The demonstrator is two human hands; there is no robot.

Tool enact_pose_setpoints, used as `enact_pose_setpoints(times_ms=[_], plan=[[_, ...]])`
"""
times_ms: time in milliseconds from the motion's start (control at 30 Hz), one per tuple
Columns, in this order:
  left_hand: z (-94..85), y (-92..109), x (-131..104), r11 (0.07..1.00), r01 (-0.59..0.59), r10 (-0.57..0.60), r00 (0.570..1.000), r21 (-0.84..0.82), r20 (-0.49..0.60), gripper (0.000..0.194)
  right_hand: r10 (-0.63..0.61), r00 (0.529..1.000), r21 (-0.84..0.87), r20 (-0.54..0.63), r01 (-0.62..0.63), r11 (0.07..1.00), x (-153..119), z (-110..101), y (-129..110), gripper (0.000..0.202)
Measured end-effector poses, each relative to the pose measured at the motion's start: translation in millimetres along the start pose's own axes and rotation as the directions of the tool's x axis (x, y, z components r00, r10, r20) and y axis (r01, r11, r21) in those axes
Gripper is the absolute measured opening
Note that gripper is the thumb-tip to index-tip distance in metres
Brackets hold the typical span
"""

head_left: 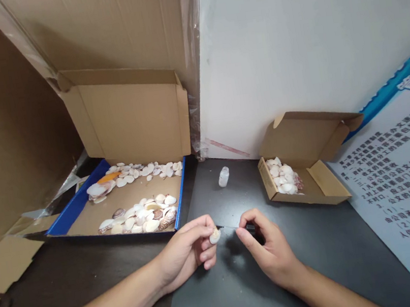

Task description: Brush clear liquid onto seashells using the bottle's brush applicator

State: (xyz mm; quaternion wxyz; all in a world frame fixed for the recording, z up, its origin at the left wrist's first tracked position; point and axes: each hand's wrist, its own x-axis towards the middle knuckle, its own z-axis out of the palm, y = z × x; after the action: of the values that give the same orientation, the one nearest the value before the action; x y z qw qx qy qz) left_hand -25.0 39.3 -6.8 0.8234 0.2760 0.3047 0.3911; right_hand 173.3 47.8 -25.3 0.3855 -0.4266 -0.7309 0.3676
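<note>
Between the fingertips of my left hand is a small pale shell, held above the dark mat. My right hand pinches the black handle of a thin brush, whose dark tip points left and reaches the shell's upper edge. Whether the tip touches the shell is too small to tell. Beyond both hands, a small bottle of white content stands upright on the dark grey mat.
At the left, a blue-edged box with its cardboard lid raised holds shells in two groups. A smaller open cardboard box at the right holds white shells. A white board stands behind, and a printed sheet lies at the right.
</note>
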Motion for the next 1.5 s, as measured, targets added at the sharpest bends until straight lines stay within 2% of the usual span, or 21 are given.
enact_pose_setpoints(times_ms=[200,533,700,867,967,1100,1267,1333,1433,1500], plan=[[-0.1,0.4,0.6,1.000,0.005,-0.005,1.000,0.003,0.001,0.017,0.021,0.989,-0.006,0.149,-0.020,1.000,1.5,-1.3,-5.4,0.017],[-1.4,0.2,-0.1,1.000,0.007,-0.007,1.000,0.008,-0.007,0.016,0.003,0.969,-0.080,0.247,0.017,0.997,-0.5,-4.0,-5.7,0.024],[-1.1,0.0,0.1,1.000,0.010,-0.010,1.000,0.015,-0.008,0.016,-0.040,0.982,-0.029,0.187,0.047,0.999,-1.5,-3.4,-6.2,0.025],[-1.2,-0.6,0.3,1.000,0.003,-0.003,1.000,0.020,-0.004,0.016,0.023,0.991,-0.146,0.131,-0.003,0.989,-0.1,-0.1,-4.5,0.024],[-1.3,-0.2,-0.2,1.000,0.005,-0.005,1.000,0.016,-0.002,0.016,-0.020,0.997,-0.145,0.077,0.031,0.989,0.2,0.0,-5.5,0.025],[-1.4,0.2,0.2,1.000,0.007,-0.007,1.000,0.011,-0.006,0.016,-0.086,0.992,-0.117,0.096,0.097,0.988,-0.4,-0.3,-6.6,0.023],[1.1,-0.1,0.8,1.000,-0.018,0.018,1.000,0.025,-0.020,0.019,0.024,0.998,-0.196,0.061,-0.012,0.981,-0.7,-0.4,-6.1,0.025],[1.9,-0.6,0.7,0.999,-0.025,0.026,0.999,0.039,-0.035,0.019,-0.005,0.999,-0.181,0.042,0.012,0.983,-0.9,-0.8,-6.2,0.025],[2.0,-1.2,1.1,0.998,-0.036,0.039,0.998,0.057,-0.046,0.017,-0.076,0.994,-0.137,0.074,0.086,0.987,-1.0,-0.8,-6.1,0.024],[2.0,-1.2,1.4,0.997,-0.043,0.046,0.998,0.066,-0.044,0.017,-0.069,0.994,-0.143,0.084,0.080,0.986,-0.6,0.0,-5.8,0.022]])
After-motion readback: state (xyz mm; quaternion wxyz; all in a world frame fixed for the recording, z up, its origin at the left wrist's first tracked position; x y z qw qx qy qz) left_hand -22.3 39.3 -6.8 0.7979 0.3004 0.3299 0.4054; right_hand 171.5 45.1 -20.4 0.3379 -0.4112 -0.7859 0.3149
